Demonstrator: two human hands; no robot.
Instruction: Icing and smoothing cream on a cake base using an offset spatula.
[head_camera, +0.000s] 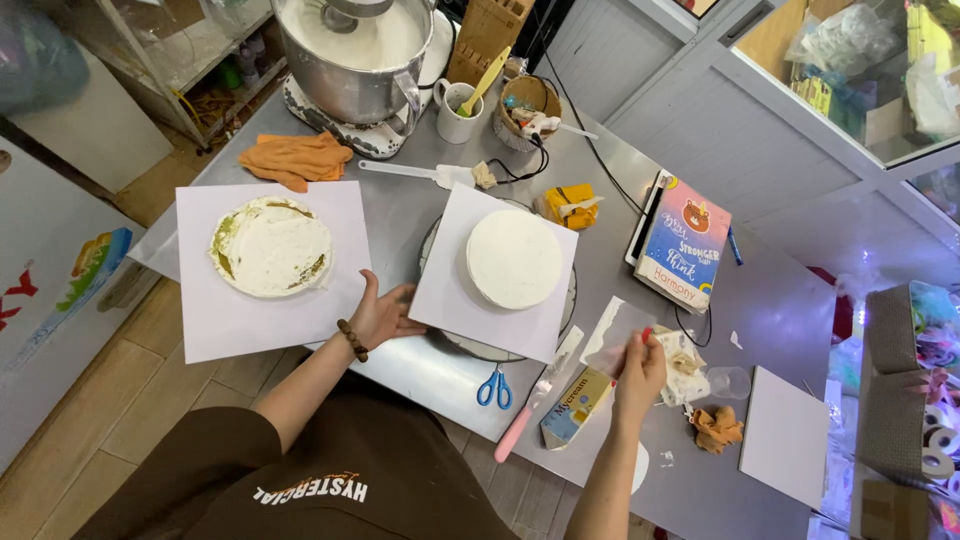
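STEP: icing the cake (515, 258) at frame centre, on a white board atop a turntable | LEFT: left hand (383, 316) open, fingertips on board edge | RIGHT: right hand (640, 368) pinching a clear scraper (612, 338) | NEXT (a judgement): smoothing needs steady spin | CONTAINERS: mixer bowl (352, 50) top, white cream inside; mug (457, 110) holding yellow spatula

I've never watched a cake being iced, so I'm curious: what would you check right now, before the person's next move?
1. White frosted cake centred on its square white board: ok.
2. Left hand steadying that board at its edge: ok.
3. Right hand has a grip on the clear scraper: ok.
4. Scraper edge clean: cannot tell, too small.
5. Pink-handled spatula within reach: ok, it lies on the table near the blue scissors.
6. Second cake fully covered: not ok, green shows at its rim.
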